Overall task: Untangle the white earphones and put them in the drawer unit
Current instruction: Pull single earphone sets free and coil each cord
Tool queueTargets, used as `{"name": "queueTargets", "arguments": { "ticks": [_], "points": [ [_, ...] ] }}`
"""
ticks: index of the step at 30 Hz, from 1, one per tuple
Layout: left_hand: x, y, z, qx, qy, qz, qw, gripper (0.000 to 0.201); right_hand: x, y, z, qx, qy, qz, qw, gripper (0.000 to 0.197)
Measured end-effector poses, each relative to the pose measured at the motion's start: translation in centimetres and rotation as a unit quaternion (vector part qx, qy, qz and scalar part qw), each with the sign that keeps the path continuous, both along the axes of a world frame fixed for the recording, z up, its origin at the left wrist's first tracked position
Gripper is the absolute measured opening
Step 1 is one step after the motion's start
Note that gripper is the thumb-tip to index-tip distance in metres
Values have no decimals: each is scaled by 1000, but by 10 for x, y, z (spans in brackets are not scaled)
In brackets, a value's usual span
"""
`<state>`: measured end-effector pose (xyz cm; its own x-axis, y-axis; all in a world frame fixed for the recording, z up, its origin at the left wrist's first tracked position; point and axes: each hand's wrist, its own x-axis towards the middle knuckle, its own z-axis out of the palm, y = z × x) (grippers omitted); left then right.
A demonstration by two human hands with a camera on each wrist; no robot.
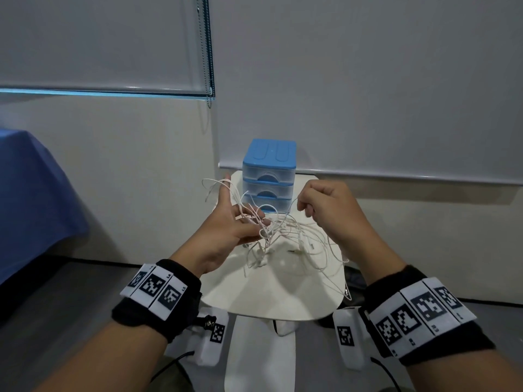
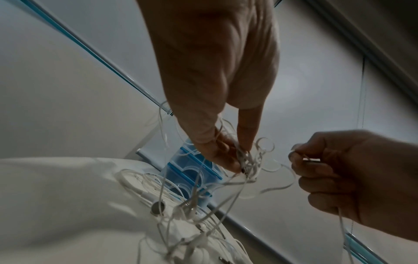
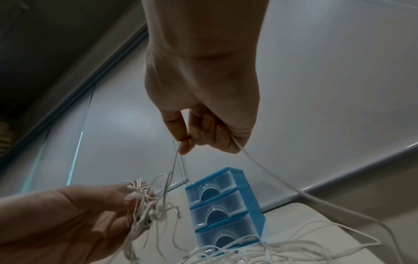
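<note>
The left hand [image 1: 229,222] pinches the knot of the white earphones [image 1: 278,233] above the small white table [image 1: 271,301]. One strand runs rightward to the right hand [image 1: 325,210], pinched there; the closed drawer unit [image 1: 268,176] stands just behind.

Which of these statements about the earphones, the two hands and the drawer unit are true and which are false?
1. The left hand holds a knotted bunch of the thin white earphone cables. True.
2. The right hand is open and touches nothing. False: it pinches one cable strand.
3. All three drawers of the blue plastic drawer unit are closed. True.
4. The earphones already lie inside the top drawer. False: they are in the hands and on the round white table.
5. The drawer unit stands on the floor. False: it stands on the table.
</note>
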<state>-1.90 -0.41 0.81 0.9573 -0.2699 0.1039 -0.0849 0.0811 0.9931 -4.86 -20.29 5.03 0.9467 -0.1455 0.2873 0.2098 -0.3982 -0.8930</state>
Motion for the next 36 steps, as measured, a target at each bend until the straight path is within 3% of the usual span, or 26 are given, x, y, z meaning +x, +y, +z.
{"name": "queueTargets", "arguments": {
  "ticks": [11, 18, 27, 32, 36],
  "points": [
    [6, 4, -4, -41, 43, 43, 997, 112, 10, -17, -33, -177, 103, -19, 979, 24],
    [7, 3, -3, -46, 58, 46, 996, 103, 9, -15, -47, -156, 158, 80, 972, 10],
    [7, 2, -15, -54, 54, 30, 997, 104, 4, -14, -43, -191, 143, 148, 960, 20],
    [3, -1, -30, -56, 61, 22, 996, 105, 6, -9, -61, -90, 143, 110, 979, 15],
    [-3, -3, -46, -63, 80, 20, 995, 113, 4, -3, -81, -11, 205, 112, 972, 16]
  ]
}}
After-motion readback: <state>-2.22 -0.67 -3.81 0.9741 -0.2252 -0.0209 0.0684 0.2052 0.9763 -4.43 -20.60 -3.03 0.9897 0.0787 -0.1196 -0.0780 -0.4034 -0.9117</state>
